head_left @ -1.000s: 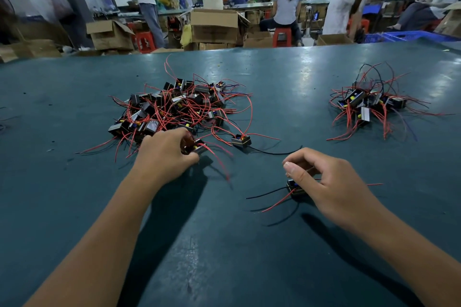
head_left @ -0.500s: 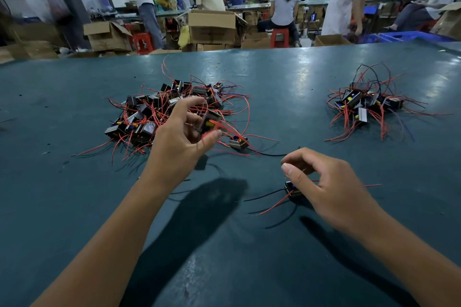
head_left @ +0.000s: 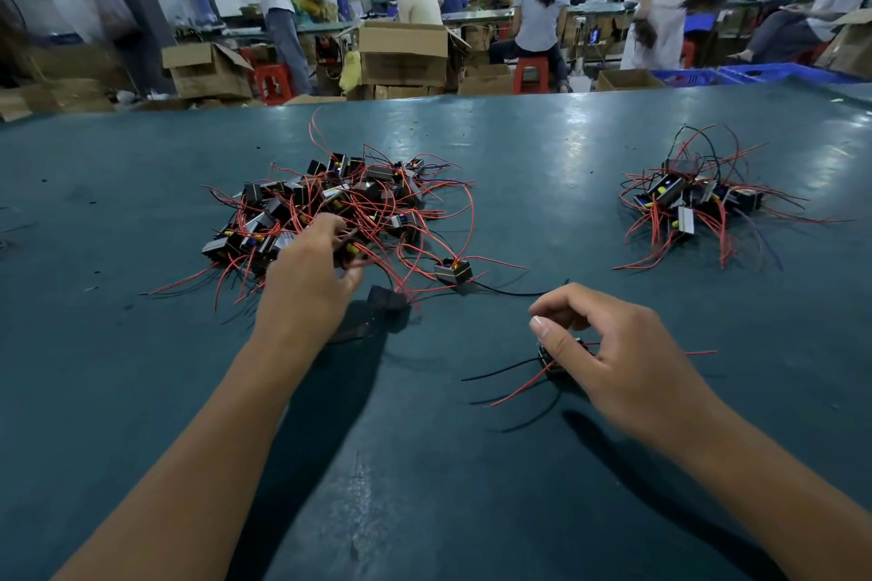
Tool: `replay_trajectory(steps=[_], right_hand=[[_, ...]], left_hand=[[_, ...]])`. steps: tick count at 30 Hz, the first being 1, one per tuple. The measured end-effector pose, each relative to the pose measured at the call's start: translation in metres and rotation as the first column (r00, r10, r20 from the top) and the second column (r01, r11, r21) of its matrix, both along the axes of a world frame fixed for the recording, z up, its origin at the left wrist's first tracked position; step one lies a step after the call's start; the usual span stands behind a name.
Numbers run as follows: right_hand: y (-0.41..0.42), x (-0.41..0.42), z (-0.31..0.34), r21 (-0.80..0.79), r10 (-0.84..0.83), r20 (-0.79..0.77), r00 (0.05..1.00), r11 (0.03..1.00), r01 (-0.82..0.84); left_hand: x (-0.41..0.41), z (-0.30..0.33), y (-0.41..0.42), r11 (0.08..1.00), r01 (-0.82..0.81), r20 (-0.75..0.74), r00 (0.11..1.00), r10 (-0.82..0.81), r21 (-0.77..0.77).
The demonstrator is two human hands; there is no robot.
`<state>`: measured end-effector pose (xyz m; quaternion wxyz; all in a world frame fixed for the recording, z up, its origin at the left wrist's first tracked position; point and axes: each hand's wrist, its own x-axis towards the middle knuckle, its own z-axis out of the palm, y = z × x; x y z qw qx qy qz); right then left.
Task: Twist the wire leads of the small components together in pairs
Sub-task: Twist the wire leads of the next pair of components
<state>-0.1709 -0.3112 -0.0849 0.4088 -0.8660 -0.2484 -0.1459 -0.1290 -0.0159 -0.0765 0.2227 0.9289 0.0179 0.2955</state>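
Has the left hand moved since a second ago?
Yes. The left hand lifted off the table with a component, moving farther over the big pile.

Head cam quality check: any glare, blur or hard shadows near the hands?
Head view: overhead glare on the far table; dark arm shadows under both hands; motion blur on the left hand fingers and its component; right hand sharp; wide-angle bending at the edges.

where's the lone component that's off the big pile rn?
Head view: the small black component with red and black leads lies alone on the teal table, just right of the large pile, between both hands.
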Motion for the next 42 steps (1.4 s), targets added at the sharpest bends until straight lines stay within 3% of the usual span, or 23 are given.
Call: replay_trajectory(steps=[3, 7, 10, 13, 15, 18, 22, 28, 31, 33, 38, 42], right_hand=[[-0.001, 0.000, 0.000, 0.000, -0.006, -0.002, 1.000, 1.000, 0.006], [-0.001, 0.000, 0.002, 0.010, -0.009, 0.004, 1.000, 1.000, 0.009], [0.001, -0.004, 0.003, 0.043, 0.024, 0.015, 1.000, 0.999, -0.025], [0.006, -0.007, 0.004, 0.082, 0.089, 0.011, 0.996, 0.993, -0.090], [0.009, -0.010, 0.004, 0.118, 0.141, -0.011, 0.990, 0.983, -0.139], [0.013, -0.014, 0.002, 0.207, 0.185, -0.068, 0.980, 0.964, -0.167], [0.017, -0.013, -0.002, 0.265, 0.131, -0.067, 0.989, 0.958, -0.109], [0.025, -0.009, -0.011, 0.361, 0.032, -0.081, 0.996, 0.933, -0.001], [0.023, -0.005, -0.011, 0.300, 0.001, -0.055, 0.998, 0.954, 0.015], [0.020, -0.003, -0.011, 0.296, -0.001, -0.058, 0.998, 0.955, 0.018], [0.010, 0.002, -0.008, 0.249, 0.061, -0.073, 0.995, 0.968, -0.041], [0.007, 0.003, -0.006, 0.190, 0.128, -0.068, 0.989, 0.975, -0.113]], left_hand=[[-0.002, 0.010, 0.007, 0.997, -0.055, 0.154, 0.986, 0.064, -0.059], [-0.013, 0.028, 0.005, 0.933, -0.012, 0.327, 0.935, 0.138, -0.361], [-0.024, 0.035, -0.019, 0.946, 0.141, 0.369, 0.929, -0.024, -0.293], [-0.037, 0.031, -0.059, 0.933, 0.323, 0.305, 0.914, -0.266, -0.156], [-0.045, 0.024, -0.079, 0.919, 0.371, 0.211, 0.917, -0.340, -0.131], [-0.050, 0.017, -0.090, 0.946, 0.324, 0.043, 0.945, -0.324, -0.005], [-0.052, 0.019, -0.093, 0.960, 0.207, 0.020, 0.977, -0.215, 0.190], [-0.052, 0.013, -0.096, 0.952, 0.213, 0.045, 0.973, -0.228, 0.218], [-0.052, 0.009, -0.101, 0.942, 0.234, 0.073, 0.963, -0.258, 0.243], [-0.051, 0.007, -0.100, 0.922, 0.322, 0.013, 0.943, -0.332, 0.218], [-0.043, 0.013, -0.077, 0.750, 0.656, -0.110, 0.754, -0.647, 0.084], [-0.038, 0.015, -0.066, 0.695, 0.718, -0.140, 0.692, -0.708, 0.032]])
